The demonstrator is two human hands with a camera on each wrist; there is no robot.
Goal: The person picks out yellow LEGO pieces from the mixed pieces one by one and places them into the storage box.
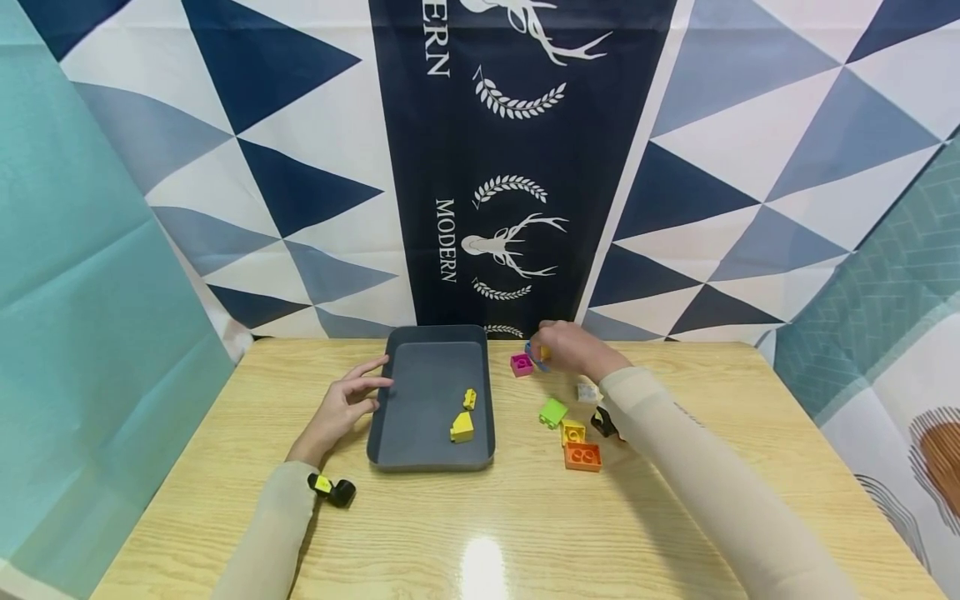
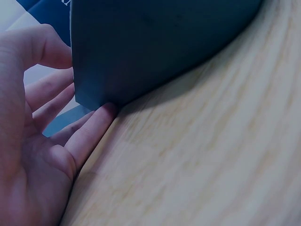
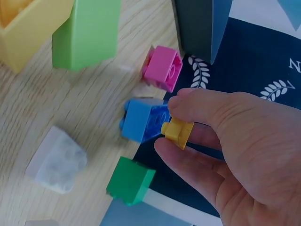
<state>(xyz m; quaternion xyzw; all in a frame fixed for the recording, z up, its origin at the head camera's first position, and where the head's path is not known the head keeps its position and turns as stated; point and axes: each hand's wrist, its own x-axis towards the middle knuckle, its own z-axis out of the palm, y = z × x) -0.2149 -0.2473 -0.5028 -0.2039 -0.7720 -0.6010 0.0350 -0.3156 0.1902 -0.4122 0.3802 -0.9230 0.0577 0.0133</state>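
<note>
In the tray [image 1: 420, 379], two yellow bricks [image 1: 462, 428]

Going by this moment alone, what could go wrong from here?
The small yellow block sits in a fingertip pinch of the right hand, so it might slip.

The blue block lies right by those fingers and could get nudged.

The left hand touches the tray; a push might shift it and the two yellow pieces inside.

left hand [image 1: 339, 415] — touching left rim of gray tray [image 1: 422, 392] | two yellow bricks [image 1: 462, 428] inside | right hand [image 1: 573, 347] — pinching small yellow piece [image 1: 545, 353] by blue brick [image 1: 531, 352], near magenta brick [image 1: 521, 365] | lime brick [image 1: 553, 412], orange brick [image 1: 582, 457] on wooden table [image 1: 555, 533]
</note>
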